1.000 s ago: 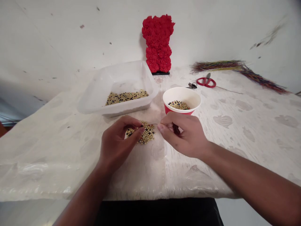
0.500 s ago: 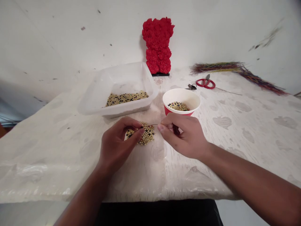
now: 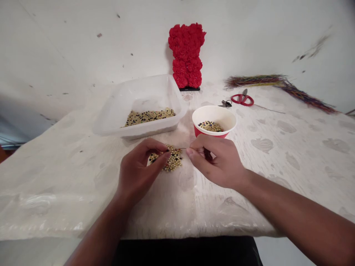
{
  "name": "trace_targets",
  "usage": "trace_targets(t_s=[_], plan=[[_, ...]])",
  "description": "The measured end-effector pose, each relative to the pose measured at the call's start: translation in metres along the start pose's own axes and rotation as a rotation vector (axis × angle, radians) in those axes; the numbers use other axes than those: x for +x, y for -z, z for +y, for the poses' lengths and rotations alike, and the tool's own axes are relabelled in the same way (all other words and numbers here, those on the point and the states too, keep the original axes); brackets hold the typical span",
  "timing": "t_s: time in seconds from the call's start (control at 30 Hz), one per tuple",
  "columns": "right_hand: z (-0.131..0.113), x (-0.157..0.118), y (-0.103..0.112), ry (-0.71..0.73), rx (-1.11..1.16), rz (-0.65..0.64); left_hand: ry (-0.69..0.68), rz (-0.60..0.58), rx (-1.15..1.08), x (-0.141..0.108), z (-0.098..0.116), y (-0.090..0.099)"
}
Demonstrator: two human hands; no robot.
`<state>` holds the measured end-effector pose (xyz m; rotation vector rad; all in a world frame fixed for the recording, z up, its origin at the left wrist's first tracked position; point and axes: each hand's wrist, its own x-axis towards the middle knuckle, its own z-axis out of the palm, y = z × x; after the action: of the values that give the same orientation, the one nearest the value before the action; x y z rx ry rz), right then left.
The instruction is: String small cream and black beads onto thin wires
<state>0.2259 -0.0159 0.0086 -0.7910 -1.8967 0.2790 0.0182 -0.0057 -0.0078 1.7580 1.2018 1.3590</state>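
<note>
Between the thumb and forefinger of my left hand (image 3: 141, 166) is a small dark bead (image 3: 167, 150). My right hand (image 3: 217, 159) pinches a thin dark wire (image 3: 181, 148), whose free end points left toward that bead. Whether the tip has entered the bead is too small to tell. Beneath the fingertips, a loose pile of beads (image 3: 174, 162), mostly cream with some black, lies on the tablecloth. Just beyond my right hand stands a white-rimmed red paper bowl (image 3: 198, 116) holding more beads.
Behind my left hand sits a white plastic tub (image 3: 111, 111) with beads inside. A red rose figure (image 3: 187, 55) stands against the wall. Red-handled scissors (image 3: 242, 99), a small key (image 3: 226, 103) and bundles of coloured wires (image 3: 257, 80) lie at the back right of the table.
The view has shifted very slightly. Both hands keep practically the same pose, bead and wire still held close together.
</note>
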Motion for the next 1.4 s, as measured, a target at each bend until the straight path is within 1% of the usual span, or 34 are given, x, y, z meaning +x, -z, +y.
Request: trace_targets(t_s=[0.23, 0.33, 0.43, 0.57, 0.67, 0.87, 0.97, 1.07, 1.13, 1.27, 1.4], plan=[[0.0, -0.001, 0.001, -0.036, 0.001, -0.048, 0.025, 0.008, -0.002, -0.001, 0.001, 0.001], [0.001, -0.001, 0.0, -0.078, 0.007, -0.087, 0.019, -0.002, 0.02, -0.002, 0.003, 0.002], [0.003, -0.001, -0.002, -0.146, 0.014, -0.16, 0.0, -0.021, 0.043, -0.003, 0.004, 0.002], [0.008, -0.001, -0.005, -0.229, -0.003, -0.301, -0.017, -0.047, 0.079, -0.003, 0.005, 0.002], [0.01, -0.002, -0.007, -0.262, -0.016, -0.356, -0.005, -0.052, 0.068, -0.002, 0.007, 0.003], [0.009, -0.003, -0.006, -0.298, -0.017, -0.368, 0.027, -0.064, 0.099, -0.002, 0.011, 0.004], [0.008, -0.004, -0.006, -0.325, 0.012, -0.37, 0.026, -0.108, 0.096, -0.002, 0.009, 0.004], [0.007, -0.003, -0.007, -0.351, 0.067, -0.385, 0.027, -0.185, 0.094, -0.003, 0.006, 0.003], [0.007, -0.003, -0.007, -0.363, 0.122, -0.404, 0.028, -0.214, 0.083, -0.003, 0.005, 0.003], [0.007, -0.003, -0.009, -0.391, 0.229, -0.423, 0.032, -0.233, 0.071, -0.003, 0.005, 0.004], [0.008, -0.004, -0.01, -0.395, 0.263, -0.422, 0.004, -0.237, 0.097, -0.002, 0.004, 0.004]])
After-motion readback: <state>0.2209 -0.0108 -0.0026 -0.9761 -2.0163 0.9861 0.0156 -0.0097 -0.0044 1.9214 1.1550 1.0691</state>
